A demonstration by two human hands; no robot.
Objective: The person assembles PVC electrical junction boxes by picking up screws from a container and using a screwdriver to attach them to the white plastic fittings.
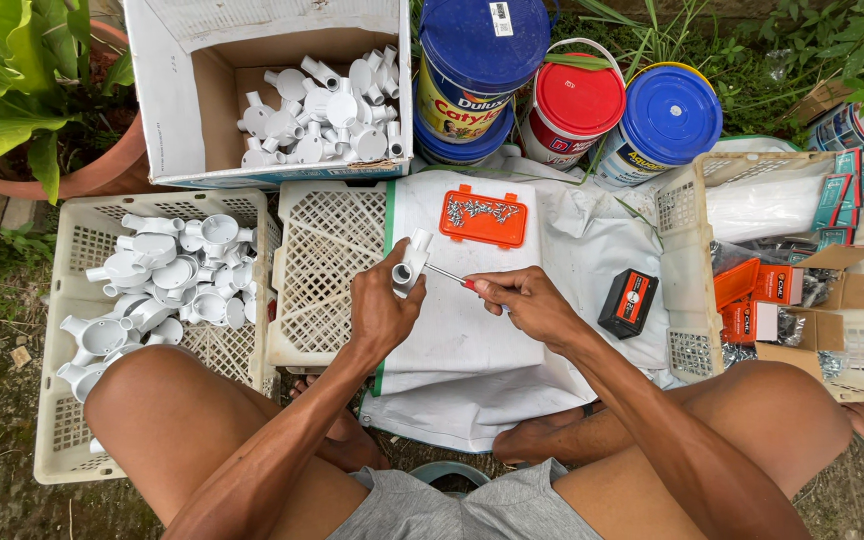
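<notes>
Your left hand [380,312] grips the white conduit fitting [410,265] above the white sack [472,330], while your right hand [527,303] clasps the screwdriver [449,276], its shaft running leftward and slightly up, tip touching the fitting.

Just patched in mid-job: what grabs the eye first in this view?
At centre, the left hand grips a white plastic conduit fitting while the right hand drives a screwdriver into it. Just beyond them an orange tray of screws lies on white sheeting. At left, a pale crate holds many more white fittings, and three paint buckets stand along the top.
</notes>
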